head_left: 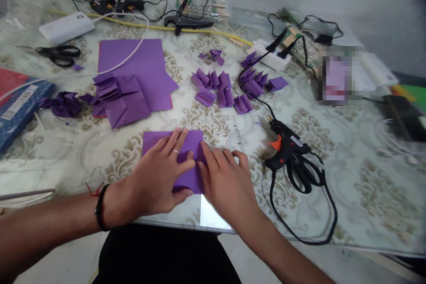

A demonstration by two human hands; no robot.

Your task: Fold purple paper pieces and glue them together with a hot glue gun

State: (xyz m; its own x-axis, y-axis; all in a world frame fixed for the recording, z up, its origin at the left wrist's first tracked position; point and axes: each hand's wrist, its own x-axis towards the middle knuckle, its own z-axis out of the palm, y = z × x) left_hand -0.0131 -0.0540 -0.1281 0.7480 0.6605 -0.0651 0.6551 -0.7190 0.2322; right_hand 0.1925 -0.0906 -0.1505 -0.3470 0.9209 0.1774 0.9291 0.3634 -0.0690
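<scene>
A purple sheet of paper [189, 182] lies on the table in front of me, partly covered by my hands. My left hand [159, 173] rests flat on it with fingers stretched out and spread, a ring on one finger. Along the paper's right edge lies my right hand [224, 175], its thumb and forefinger touching the edge and its other fingers loosely bent. Beyond are small folded purple paper pieces [225, 91] in clusters. At the left, a larger folded purple paper piece [128, 102] overlaps a stack of purple sheets [133, 55].
A black glue gun [288, 142] with a coiled cable lies at the right. Scissors [61, 54], a white power bank [68, 27] and crumpled purple paper [63, 104] are at the left. A white power strip [271, 54] and a black clamp [186, 21] lie farther back.
</scene>
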